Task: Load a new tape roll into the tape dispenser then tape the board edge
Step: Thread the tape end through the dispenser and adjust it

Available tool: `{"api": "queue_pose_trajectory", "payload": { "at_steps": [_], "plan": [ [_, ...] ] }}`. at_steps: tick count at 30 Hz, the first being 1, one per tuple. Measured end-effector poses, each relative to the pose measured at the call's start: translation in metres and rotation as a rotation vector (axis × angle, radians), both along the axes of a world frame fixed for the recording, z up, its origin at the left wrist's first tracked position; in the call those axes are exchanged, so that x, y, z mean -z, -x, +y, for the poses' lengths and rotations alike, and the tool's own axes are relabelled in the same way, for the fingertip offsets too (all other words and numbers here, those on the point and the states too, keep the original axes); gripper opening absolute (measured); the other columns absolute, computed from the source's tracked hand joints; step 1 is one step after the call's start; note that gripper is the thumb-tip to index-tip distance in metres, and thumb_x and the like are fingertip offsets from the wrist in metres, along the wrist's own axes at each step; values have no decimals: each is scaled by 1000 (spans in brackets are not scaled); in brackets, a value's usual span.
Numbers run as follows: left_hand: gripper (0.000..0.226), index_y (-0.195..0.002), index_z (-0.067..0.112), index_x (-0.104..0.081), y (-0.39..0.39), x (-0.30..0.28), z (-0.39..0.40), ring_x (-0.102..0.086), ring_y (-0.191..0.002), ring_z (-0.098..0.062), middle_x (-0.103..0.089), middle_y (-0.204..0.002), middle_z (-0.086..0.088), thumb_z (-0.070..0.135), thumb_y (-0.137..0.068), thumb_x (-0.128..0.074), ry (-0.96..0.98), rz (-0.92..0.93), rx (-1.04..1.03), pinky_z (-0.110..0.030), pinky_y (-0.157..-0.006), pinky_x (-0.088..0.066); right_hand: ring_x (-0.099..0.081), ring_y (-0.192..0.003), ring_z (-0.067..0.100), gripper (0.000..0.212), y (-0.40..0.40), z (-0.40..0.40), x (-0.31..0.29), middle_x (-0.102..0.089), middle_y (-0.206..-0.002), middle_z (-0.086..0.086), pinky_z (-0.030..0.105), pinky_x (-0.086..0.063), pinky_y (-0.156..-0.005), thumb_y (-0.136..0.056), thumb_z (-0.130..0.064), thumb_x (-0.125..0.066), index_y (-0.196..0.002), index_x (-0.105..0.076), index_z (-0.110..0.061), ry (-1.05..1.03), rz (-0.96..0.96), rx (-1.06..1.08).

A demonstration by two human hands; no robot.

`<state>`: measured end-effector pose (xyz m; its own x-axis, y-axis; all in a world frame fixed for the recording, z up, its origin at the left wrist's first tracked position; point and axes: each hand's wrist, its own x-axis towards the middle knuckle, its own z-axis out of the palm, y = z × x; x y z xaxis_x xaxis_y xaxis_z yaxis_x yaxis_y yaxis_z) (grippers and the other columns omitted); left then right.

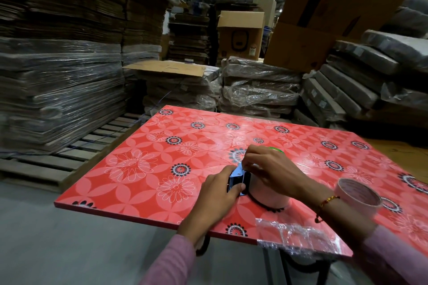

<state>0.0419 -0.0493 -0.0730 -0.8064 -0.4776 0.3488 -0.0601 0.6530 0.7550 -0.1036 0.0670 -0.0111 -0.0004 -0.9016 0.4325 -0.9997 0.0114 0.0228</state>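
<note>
A red floral board (143, 175) lies flat as a tabletop. Near its front edge sits a clear tape roll (268, 194) fitted in a small blue and black tape dispenser (238, 180). My left hand (217, 194) grips the dispenser's left side. My right hand (266, 166) rests over the top of the roll, its fingertips pinching at the dispenser's metal front. A second tape roll (357, 196), with a pale cardboard core, stands on the board to the right, behind my right wrist. Crumpled clear plastic wrap (291, 236) lies on the board's front edge.
Tall stacks of flat cardboard (60, 64) on wooden pallets (69, 157) stand to the left. Wrapped bundles (259, 85) and brown boxes (240, 34) fill the back and right. Grey concrete floor (69, 238) lies in front left of the board.
</note>
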Motion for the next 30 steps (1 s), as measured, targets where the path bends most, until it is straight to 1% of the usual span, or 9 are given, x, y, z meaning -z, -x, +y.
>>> {"api": "queue_pose_trajectory", "payload": {
  "at_steps": [4, 7, 11, 15, 17, 19, 24, 26, 30],
  "plan": [
    [42, -133, 26, -55, 4, 4, -5, -64, -101, -32, -72, -106, -9, 34, -92, -61, 38, -10, 7, -42, -84, -50, -58, -81, 21, 11, 3, -2, -2, -58, -94, -6, 42, -50, -66, -96, -9, -60, -89, -64, -17, -3, -11, -38],
    [43, -135, 26, -54, 4, 4, -9, -63, -102, -31, -72, -107, -10, 31, -93, -60, 49, -9, 22, -41, -84, -49, -59, -81, 23, 13, 4, -4, -4, -59, -94, -3, 45, -50, -65, -98, -10, -57, -89, -66, -16, -16, -8, -67],
    [42, -135, 27, -55, 4, 1, -14, -65, -101, -25, -72, -110, -7, 27, -94, -61, 36, -3, 66, -38, -86, -50, -60, -80, 24, 12, 5, -6, -8, -61, -92, -1, 44, -50, -64, -96, -7, -60, -89, -67, -13, -33, 12, -90],
    [45, -135, 30, -57, 5, 0, -22, -65, -104, -14, -72, -118, 1, 30, -90, -62, 13, -5, 104, -33, -89, -52, -60, -79, 24, 13, 7, -9, -10, -61, -91, 0, 44, -50, -64, -95, -4, -60, -88, -66, -13, -52, 50, -102],
    [47, -134, 28, -59, 7, 0, -26, -64, -100, -8, -72, -118, 3, 33, -87, -62, -1, -7, 124, -28, -84, -49, -60, -78, 25, 14, 9, -9, -11, -60, -91, 1, 45, -50, -64, -95, -4, -59, -88, -66, -13, -59, 65, -108],
    [45, -130, 29, -62, 8, -2, -30, -64, -93, -4, -74, -112, 5, 32, -86, -63, -18, -9, 152, -25, -77, -47, -60, -78, 25, 14, 10, -10, -11, -60, -91, 1, 45, -50, -63, -96, -5, -58, -88, -66, -14, -60, 67, -113],
    [31, -118, 29, -68, 10, -8, -38, -66, -88, -15, -74, -98, 1, 27, -87, -65, -57, -31, 215, -34, -80, -50, -58, -78, 24, 15, 13, -11, -10, -58, -92, -1, 45, -49, -63, -97, -5, -57, -89, -64, -15, -70, 82, -123],
    [30, -117, 28, -68, 12, -9, -39, -66, -86, -15, -74, -97, 0, 26, -87, -65, -62, -39, 229, -36, -81, -51, -58, -79, 24, 14, 14, -11, -10, -58, -92, -1, 45, -49, -63, -97, -6, -57, -89, -63, -15, -76, 92, -127],
    [33, -120, 30, -67, 12, -6, -40, -67, -94, -20, -74, -103, -1, 31, -87, -63, -55, -43, 230, -43, -85, -53, -57, -80, 24, 14, 17, -12, -11, -58, -93, 0, 45, -49, -65, -98, -6, -56, -90, -63, -14, -96, 101, -146]
  ]
}}
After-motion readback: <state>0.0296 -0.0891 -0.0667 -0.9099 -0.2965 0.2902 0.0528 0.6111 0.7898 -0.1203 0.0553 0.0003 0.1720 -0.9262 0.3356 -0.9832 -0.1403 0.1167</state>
